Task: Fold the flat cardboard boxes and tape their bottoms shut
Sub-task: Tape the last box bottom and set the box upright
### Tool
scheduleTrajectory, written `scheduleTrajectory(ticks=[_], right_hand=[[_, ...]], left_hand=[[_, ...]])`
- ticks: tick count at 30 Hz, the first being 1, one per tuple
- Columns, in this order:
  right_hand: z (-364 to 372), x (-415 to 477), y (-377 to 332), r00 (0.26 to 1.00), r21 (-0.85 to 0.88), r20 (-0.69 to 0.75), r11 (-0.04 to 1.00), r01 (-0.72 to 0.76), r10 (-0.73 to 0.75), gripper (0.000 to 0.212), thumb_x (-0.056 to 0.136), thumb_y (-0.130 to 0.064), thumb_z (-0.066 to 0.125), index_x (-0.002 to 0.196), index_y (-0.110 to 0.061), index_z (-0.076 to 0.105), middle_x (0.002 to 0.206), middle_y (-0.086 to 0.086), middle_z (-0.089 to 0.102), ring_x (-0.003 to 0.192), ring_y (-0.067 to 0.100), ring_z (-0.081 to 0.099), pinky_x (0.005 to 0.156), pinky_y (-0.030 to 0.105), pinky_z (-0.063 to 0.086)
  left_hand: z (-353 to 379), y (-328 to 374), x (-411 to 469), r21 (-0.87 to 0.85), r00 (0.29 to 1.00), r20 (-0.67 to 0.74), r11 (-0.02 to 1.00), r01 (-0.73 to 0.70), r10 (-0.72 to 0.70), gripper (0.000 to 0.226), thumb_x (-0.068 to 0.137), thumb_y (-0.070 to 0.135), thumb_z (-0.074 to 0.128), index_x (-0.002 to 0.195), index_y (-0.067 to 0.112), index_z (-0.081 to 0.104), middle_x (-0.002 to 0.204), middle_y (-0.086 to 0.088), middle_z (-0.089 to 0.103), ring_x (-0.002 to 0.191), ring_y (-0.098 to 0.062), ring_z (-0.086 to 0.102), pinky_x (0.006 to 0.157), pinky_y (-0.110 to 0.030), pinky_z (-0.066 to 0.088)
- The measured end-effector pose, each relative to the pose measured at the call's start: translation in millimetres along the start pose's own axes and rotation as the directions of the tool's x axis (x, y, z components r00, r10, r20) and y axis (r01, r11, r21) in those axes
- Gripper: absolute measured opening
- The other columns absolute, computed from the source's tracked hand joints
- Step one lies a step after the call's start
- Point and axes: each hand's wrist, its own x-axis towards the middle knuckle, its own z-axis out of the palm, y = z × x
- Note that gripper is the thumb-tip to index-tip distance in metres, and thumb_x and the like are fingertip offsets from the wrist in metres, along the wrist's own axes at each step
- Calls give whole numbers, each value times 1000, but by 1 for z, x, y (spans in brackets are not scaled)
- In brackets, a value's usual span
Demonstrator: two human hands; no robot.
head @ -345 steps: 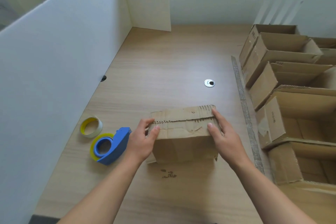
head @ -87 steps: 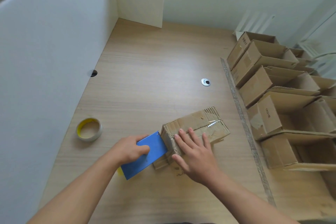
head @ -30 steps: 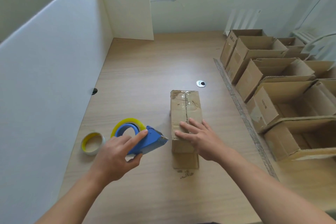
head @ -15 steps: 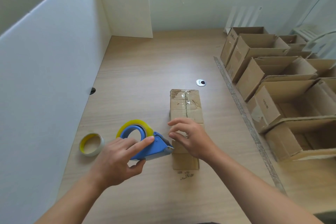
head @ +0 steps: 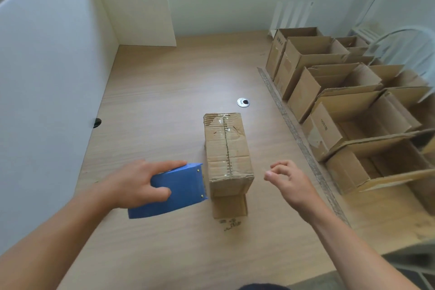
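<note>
Cardboard box (head: 227,153) is being flanked: a blue tape dispenser (head: 179,189) is being gripped by the left hand (head: 134,183), the right hand (head: 288,180) being held loosely curled, empty.

A taped cardboard box (head: 226,148) is seen lying seam-up near the middle of a pale wooden table (head: 164,92). A metal grommet (head: 243,102) is set into the top just behind it. Open boxes (head: 329,110) are ranged in rows along the right, beyond a grey strip (head: 297,135). The left edge is closed off by a white partition (head: 47,73).

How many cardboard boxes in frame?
6 clear: taped box at centre; five open boxes in a row along the right. More sit behind that row, partly hidden.
</note>
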Motion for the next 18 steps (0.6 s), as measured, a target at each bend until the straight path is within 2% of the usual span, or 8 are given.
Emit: scheduleTrajectory(ticks=[3, 5, 7, 9, 12, 14, 16, 18], right_hand=[[10, 3, 5, 996, 17, -36, 997, -77, 78, 22, 92, -24, 67, 73, -14, 68, 100, -1, 58, 86, 15, 58, 81, 30, 44], [15, 7, 4, 992, 20, -49, 993, -118, 119, 27, 92, -30, 67, 71, -13, 67, 99, 1, 57, 82, 15, 57, 77, 30, 44], [15, 9, 5, 988, 16, -48, 989, -146, 147, 31, 92, -32, 67, 70, -11, 68, 97, 1, 58, 81, 12, 57, 71, 28, 42], [16, 11, 7, 987, 11, -51, 988, -155, 155, 34, 92, -32, 67, 69, -6, 66, 88, 0, 59, 75, 12, 56, 65, 27, 39], [20, 15, 6, 981, 4, -54, 983, -185, 185, 36, 91, -30, 68, 66, -3, 65, 66, -1, 53, 64, 15, 50, 58, 30, 34], [23, 18, 7, 971, -9, -39, 972, -235, 234, 35, 90, -31, 68, 65, -7, 66, 61, -2, 50, 61, 15, 46, 57, 29, 33], [26, 20, 7, 955, -16, -5, 955, -297, 297, 32, 90, -33, 67, 65, -13, 67, 68, -1, 59, 69, 15, 53, 60, 28, 36], [28, 22, 10, 931, 1, 49, 932, -361, 361, 30, 92, -35, 66, 69, -16, 70, 89, 2, 68, 90, 18, 59, 72, 29, 41]], left_hand=[[-7, 9, 17, 9, 997, 64, 999, 44, -45, 71, 64, 46, 50, 132, 64, 43, 104, 23, 65, 91, 1, 59, 78, -21, 50], [-10, 14, 26, 18, 990, 119, 997, 74, -75, 71, 63, 46, 49, 132, 63, 46, 109, 22, 65, 96, -1, 60, 83, -25, 51], [-14, 17, 32, -2, 982, 165, 995, 97, -95, 65, 63, 45, 49, 124, 66, 51, 105, 22, 67, 95, 0, 61, 81, -25, 51], [-18, 19, 37, -13, 974, 200, 993, 114, -109, 58, 62, 45, 50, 114, 69, 54, 99, 23, 69, 91, 2, 62, 76, -23, 51], [-20, 23, 45, -8, 960, 237, 988, 153, -147, 55, 60, 45, 51, 109, 68, 58, 97, 21, 71, 91, -1, 64, 82, -28, 54], [-21, 23, 50, 5, 951, 253, 983, 183, -179, 53, 59, 45, 52, 108, 65, 60, 95, 20, 71, 90, -3, 65, 83, -31, 56], [-22, 24, 53, 8, 940, 270, 977, 213, -207, 50, 58, 45, 53, 104, 61, 63, 96, 18, 71, 90, -6, 66, 85, -35, 57], [-23, 25, 57, 13, 933, 278, 972, 236, -230, 48, 58, 46, 53, 103, 57, 66, 98, 16, 72, 92, -10, 67, 89, -40, 56]])
